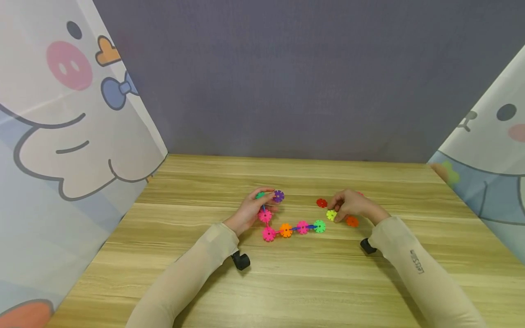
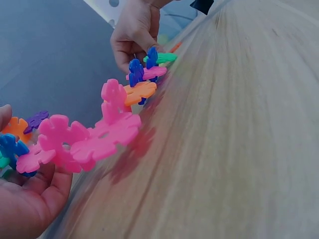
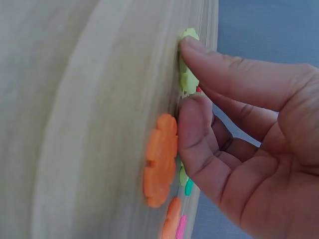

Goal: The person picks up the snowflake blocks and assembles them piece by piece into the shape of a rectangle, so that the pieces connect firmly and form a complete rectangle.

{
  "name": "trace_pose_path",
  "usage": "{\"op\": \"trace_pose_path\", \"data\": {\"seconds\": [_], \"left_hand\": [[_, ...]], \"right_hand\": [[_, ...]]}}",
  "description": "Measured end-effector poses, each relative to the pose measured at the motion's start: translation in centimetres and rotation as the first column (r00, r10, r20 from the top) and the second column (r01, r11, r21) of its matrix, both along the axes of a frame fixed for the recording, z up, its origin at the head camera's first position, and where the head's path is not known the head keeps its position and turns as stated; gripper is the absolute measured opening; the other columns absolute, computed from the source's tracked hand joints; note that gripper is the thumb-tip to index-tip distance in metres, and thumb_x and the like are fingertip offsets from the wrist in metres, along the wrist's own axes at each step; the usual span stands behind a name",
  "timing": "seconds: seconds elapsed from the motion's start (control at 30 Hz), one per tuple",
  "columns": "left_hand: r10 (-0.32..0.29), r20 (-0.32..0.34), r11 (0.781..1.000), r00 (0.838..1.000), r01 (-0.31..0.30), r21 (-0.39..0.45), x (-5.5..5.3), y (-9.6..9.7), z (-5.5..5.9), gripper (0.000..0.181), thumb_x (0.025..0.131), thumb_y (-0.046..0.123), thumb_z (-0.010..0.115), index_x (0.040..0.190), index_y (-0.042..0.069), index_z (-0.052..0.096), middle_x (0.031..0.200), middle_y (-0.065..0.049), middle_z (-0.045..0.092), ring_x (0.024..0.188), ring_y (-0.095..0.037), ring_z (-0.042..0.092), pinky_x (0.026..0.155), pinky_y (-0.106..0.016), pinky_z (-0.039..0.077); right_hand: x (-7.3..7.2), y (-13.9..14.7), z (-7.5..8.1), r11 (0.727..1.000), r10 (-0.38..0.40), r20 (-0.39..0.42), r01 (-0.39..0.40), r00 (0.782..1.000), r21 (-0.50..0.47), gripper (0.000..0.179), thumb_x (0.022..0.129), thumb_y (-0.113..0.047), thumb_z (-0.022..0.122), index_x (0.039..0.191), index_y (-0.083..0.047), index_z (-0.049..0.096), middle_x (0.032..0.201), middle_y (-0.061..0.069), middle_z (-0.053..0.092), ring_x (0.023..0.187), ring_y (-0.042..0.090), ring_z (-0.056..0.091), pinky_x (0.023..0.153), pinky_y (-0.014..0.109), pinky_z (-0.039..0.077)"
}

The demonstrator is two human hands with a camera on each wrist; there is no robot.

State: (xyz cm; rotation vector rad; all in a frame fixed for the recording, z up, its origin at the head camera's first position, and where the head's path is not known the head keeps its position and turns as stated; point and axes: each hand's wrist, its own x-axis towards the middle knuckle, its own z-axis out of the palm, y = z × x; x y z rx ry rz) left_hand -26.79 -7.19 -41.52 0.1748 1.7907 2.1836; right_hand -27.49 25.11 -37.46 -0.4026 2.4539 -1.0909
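Note:
My left hand (image 1: 251, 209) grips the back end of a chain of interlocking snowflake discs (image 1: 285, 230). Pink, orange, blue and green discs make up the chain, which bends into an L, and a purple disc (image 1: 279, 196) shows at my fingertips. In the left wrist view the pink discs (image 2: 105, 139) are raised over the wood, their shadow below. With thumb and forefinger my right hand (image 1: 352, 203) pinches a loose yellow snowflake disc (image 3: 189, 82) by its edges, close to the table. The other right fingers curl in toward the palm.
Loose discs lie around my right hand: a red one (image 1: 321, 203) to its left and an orange one (image 1: 352, 221) just in front. More discs show behind in the right wrist view. A grey panel (image 1: 287, 91) rises behind the wooden table (image 1: 311, 287).

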Motion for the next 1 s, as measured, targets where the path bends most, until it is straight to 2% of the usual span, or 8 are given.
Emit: {"op": "trace_pose_path", "data": {"seconds": [0.2, 0.5, 0.73, 1.0], "left_hand": [[-0.012, -0.020, 1.000, 1.000, 0.012, 0.009, -0.1, -0.1, -0.2, 0.041, 0.103, 0.015, 0.056, 0.139, -0.002, 0.050, 0.085, -0.003, 0.072, 0.074, -0.013, 0.069, 0.076, -0.031, 0.057], [-0.019, -0.012, 1.000, 1.000, 0.019, 0.022, 0.0, -0.1, -0.3, 0.039, 0.104, 0.012, 0.054, 0.139, -0.004, 0.050, 0.082, 0.000, 0.071, 0.073, -0.013, 0.069, 0.076, -0.030, 0.057], [-0.023, -0.021, 0.999, 0.999, 0.024, 0.042, 0.2, 0.0, -0.2, 0.033, 0.104, 0.011, 0.054, 0.134, -0.004, 0.054, 0.081, -0.001, 0.071, 0.074, -0.014, 0.070, 0.080, -0.032, 0.058], [-0.022, -0.010, 0.999, 1.000, 0.022, 0.025, -0.1, 0.1, -0.3, 0.035, 0.103, 0.014, 0.056, 0.134, -0.002, 0.055, 0.082, -0.001, 0.072, 0.073, -0.014, 0.070, 0.078, -0.030, 0.058]], "right_hand": [[0.1, 0.0, 0.1, 1.000, -0.002, -0.008, 0.002, 1.000, 0.017, 0.028, 0.070, 0.011, 0.081, 0.095, 0.008, 0.068, 0.085, 0.009, 0.060, 0.077, 0.019, 0.054, 0.065, 0.032, 0.057], [0.2, 0.0, 0.0, 1.000, 0.029, -0.039, -0.029, 0.999, -0.006, 0.027, 0.070, 0.010, 0.081, 0.093, 0.007, 0.066, 0.083, 0.009, 0.060, 0.075, 0.019, 0.053, 0.061, 0.031, 0.055], [0.1, -0.2, 0.1, 1.000, -0.012, -0.045, 0.011, 0.999, -0.020, 0.015, 0.078, 0.007, 0.076, 0.089, 0.005, 0.066, 0.072, 0.006, 0.059, 0.065, 0.020, 0.062, 0.061, 0.035, 0.058], [0.1, -1.3, -0.2, 0.991, -0.078, -0.045, 0.073, 0.996, -0.112, 0.008, 0.084, 0.009, 0.071, 0.089, 0.007, 0.065, 0.076, 0.009, 0.063, 0.068, 0.023, 0.067, 0.065, 0.037, 0.061]]}}
